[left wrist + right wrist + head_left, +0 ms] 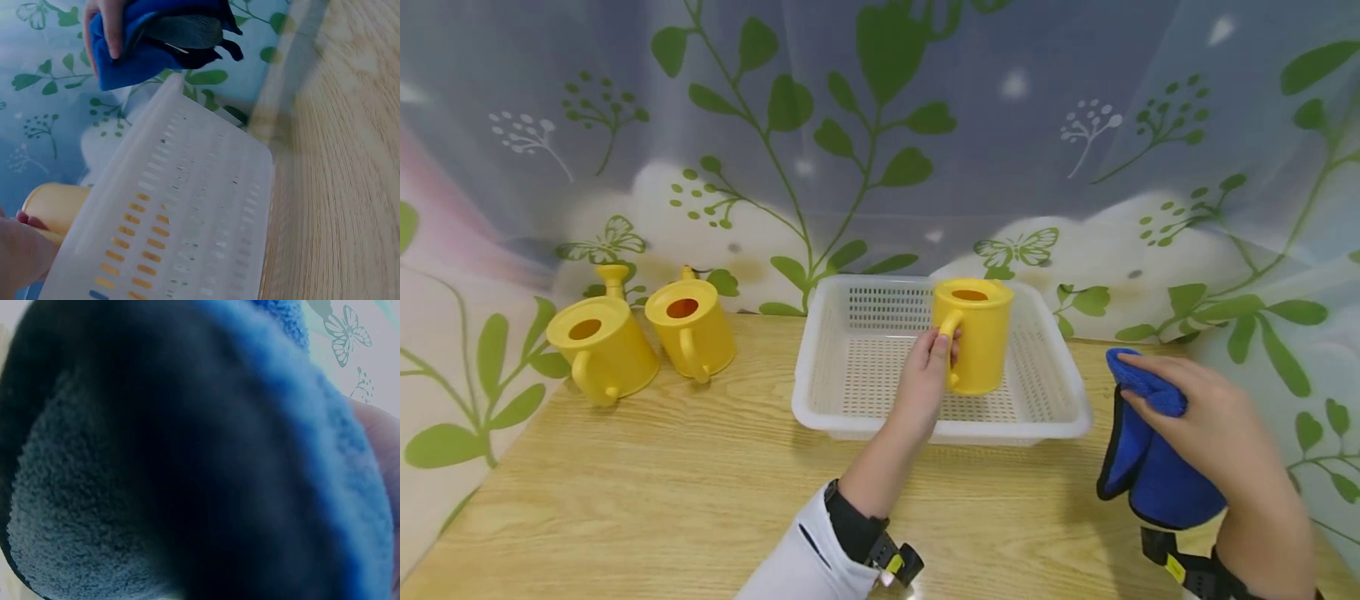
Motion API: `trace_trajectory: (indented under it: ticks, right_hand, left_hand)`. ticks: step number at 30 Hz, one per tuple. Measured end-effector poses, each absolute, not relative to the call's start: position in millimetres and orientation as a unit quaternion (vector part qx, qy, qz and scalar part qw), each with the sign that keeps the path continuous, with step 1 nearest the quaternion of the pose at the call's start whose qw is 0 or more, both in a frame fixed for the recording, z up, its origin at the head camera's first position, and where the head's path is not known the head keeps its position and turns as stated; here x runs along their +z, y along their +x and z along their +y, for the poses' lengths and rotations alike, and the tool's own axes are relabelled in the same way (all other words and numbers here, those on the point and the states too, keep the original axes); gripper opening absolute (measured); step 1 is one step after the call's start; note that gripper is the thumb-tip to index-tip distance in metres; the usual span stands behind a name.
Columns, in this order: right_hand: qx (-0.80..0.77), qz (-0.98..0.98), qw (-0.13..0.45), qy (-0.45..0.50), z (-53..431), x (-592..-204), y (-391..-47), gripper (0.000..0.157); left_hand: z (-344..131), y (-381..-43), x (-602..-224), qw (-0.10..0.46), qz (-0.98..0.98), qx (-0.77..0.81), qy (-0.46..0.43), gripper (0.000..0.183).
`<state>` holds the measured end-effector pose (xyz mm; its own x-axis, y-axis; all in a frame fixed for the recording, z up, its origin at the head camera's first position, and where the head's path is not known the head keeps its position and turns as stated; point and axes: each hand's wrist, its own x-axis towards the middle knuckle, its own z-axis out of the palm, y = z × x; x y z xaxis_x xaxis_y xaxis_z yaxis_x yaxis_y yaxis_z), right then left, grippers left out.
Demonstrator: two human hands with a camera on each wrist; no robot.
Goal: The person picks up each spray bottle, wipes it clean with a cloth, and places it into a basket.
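Note:
My left hand grips the handle of a yellow watering can, which is upright over the white perforated basket. Whether the can touches the basket's floor I cannot tell. To the basket's right, my right hand pinches a folded blue cloth with dark edging, its lower part hanging down. In the left wrist view the basket wall hides most of the can. The blue cloth and its grey inner side fill most of the right wrist view.
Two more yellow watering cans, one at the far left and another beside it, stand on the wooden table. A leaf-patterned curtain hangs behind the table and along its sides.

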<state>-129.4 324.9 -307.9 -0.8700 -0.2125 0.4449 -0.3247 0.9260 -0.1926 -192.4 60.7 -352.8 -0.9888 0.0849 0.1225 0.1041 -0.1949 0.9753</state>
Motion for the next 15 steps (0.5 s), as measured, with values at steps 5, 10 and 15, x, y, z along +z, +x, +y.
trace_trajectory:
  ticks: [5, 10, 15]
  right_hand:
    - [0.148, -0.957, 0.201, 0.15, 323, -309, -133, 0.046]
    - [0.145, -0.959, 0.194, 0.147, 321, -311, -134, 0.045]
    - [0.142, -0.961, 0.189, 0.145, 318, -313, -135, 0.044]
  left_hand:
    - [74, -200, -355, -0.028, -0.664, -0.741, -0.1, 0.025]
    - [85, -205, -357, -0.059, -0.722, -0.678, -0.123, 0.022]
    - [91, -204, -358, -0.076, -0.792, -0.589, -0.139, 0.023]
